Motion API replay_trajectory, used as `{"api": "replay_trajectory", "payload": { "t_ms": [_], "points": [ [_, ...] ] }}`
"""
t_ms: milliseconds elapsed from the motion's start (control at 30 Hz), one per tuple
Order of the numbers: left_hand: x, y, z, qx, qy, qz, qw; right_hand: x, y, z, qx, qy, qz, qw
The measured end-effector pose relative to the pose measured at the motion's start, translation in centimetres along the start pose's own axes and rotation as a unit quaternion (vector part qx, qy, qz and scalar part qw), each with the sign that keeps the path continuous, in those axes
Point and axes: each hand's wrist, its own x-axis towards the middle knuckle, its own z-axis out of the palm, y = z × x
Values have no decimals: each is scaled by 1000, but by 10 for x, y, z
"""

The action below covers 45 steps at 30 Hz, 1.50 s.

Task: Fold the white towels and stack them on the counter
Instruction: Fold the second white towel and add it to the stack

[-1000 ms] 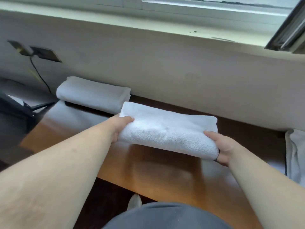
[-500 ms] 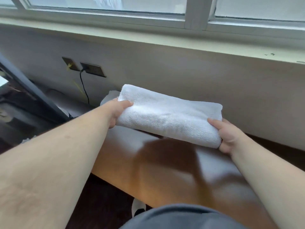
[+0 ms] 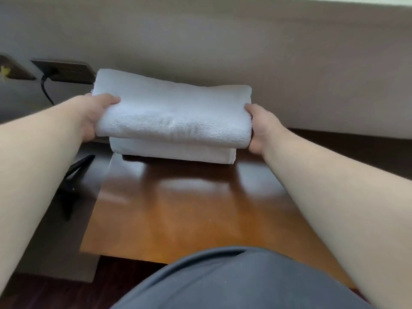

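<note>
A folded white towel (image 3: 174, 112) lies across the top of a second folded white towel (image 3: 176, 151), which rests on the brown wooden counter (image 3: 178, 210) against the wall. My left hand (image 3: 93, 117) grips the upper towel's left end, thumb on top. At the right end my right hand (image 3: 260, 128) grips it the same way, fingers curled underneath. Only the front edge of the lower towel shows below the upper one.
A dark wall socket (image 3: 64, 71) with a black cable (image 3: 45, 90) sits left of the towels. The counter's left edge drops to a lower grey surface (image 3: 55, 237) with a black object (image 3: 73, 181) on it. A beige wall (image 3: 245, 52) runs behind.
Both hands carried the folded towel leftward and towards the wall, bringing it over the other folded towel. The view dropped away from the window.
</note>
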Motion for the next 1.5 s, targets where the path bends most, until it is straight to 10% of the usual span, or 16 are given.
{"api": "replay_trajectory", "payload": {
  "t_ms": [733, 1133, 1233, 1333, 1433, 1500],
  "points": [
    [95, -27, 9, 27, -89, -109, 990, 44, 23, 12, -29, 34, 45, 998],
    [111, -33, 10, 74, -45, -31, 996, 59, 26, 20, -96, 88, -14, 991],
    [110, -26, 20, 283, 24, 25, 958, 62, 23, 31, -245, 185, -38, 951],
    [82, -16, 35, 378, 146, 204, 891, 47, 20, 45, -361, 268, -252, 857],
    [46, -28, 60, 442, 52, 414, 794, 28, 29, 69, -542, 137, -407, 723],
    [39, -43, 71, 534, -5, 384, 753, 26, 40, 80, -665, 57, -351, 657]
  ]
}}
